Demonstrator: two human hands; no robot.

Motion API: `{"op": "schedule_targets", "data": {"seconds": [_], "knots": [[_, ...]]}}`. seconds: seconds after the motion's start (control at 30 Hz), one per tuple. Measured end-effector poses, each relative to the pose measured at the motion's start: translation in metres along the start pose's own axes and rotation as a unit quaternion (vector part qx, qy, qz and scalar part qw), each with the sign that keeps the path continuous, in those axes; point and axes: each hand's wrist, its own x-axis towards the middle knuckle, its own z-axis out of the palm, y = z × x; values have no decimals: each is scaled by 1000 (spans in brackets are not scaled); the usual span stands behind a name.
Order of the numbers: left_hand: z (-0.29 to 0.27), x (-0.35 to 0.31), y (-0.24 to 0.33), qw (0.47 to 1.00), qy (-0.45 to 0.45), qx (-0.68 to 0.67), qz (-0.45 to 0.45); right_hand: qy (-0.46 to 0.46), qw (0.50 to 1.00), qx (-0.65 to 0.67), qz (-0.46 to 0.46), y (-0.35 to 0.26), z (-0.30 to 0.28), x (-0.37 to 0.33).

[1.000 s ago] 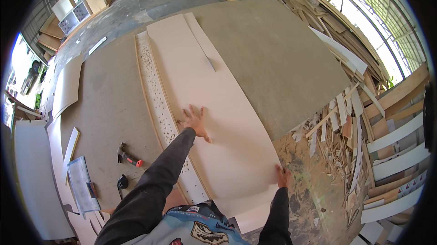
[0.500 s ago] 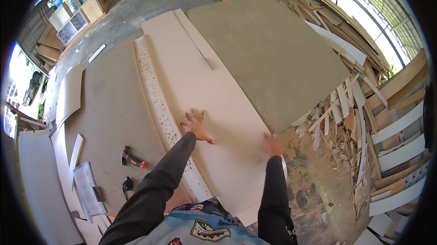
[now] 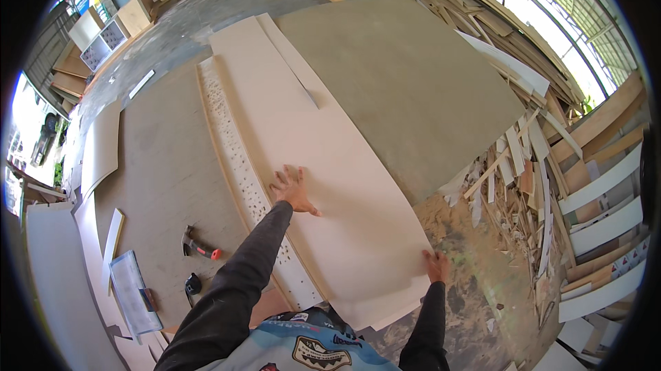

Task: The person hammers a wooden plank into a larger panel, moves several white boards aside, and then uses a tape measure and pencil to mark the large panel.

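A long pale-pink laminate sheet [image 3: 337, 164] lies lengthwise in front of the person, over a broad grey-brown board [image 3: 406, 81], its near end by the person's waist. The left hand [image 3: 295, 192] is on the middle of the sheet, palm down, its fingers spread wide and closed on nothing. The right hand [image 3: 436, 265] is at the sheet's near right edge with its fingers bent; whether it pinches that edge or only rests against it, I cannot tell. Near the sheet's far right side runs a long thin line that ends in a grey, pointed tip. Just left of the sheet, and running along it, is a white speckled strip [image 3: 231, 137] between two narrow wood-coloured edges; the left forearm crosses over its near part. Farther left, on the brown surface, a claw hammer [image 3: 200, 244] with a red-and-black handle lies near a black tape measure [image 3: 193, 284]. Beyond these are a shallow clear box [image 3: 132, 288] with a bluish rim, a narrow white offcut [image 3: 113, 247] and a curled pale sheet [image 3: 102, 147]. On the right, wood offcuts [image 3: 527, 164] are heaped beside the broad board, above a dusty, stained floor [image 3: 475, 309].
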Motion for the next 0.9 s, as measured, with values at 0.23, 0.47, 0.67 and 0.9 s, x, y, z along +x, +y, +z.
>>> {"op": "schedule_targets", "data": {"seconds": [0.23,0.47,0.67,0.9], "knots": [[2,-16,15,1000,-15,9,11,14,987,-159,-1,-103,26,43],[13,-35,13,1000,2,0,13,-9,992,-124,-26,-150,49,62],[19,-31,-3,1000,-3,-12,5,-80,995,46,33,-32,12,19],[10,-32,18,1000,-4,-13,6,52,998,29,29,53,13,2]]}}
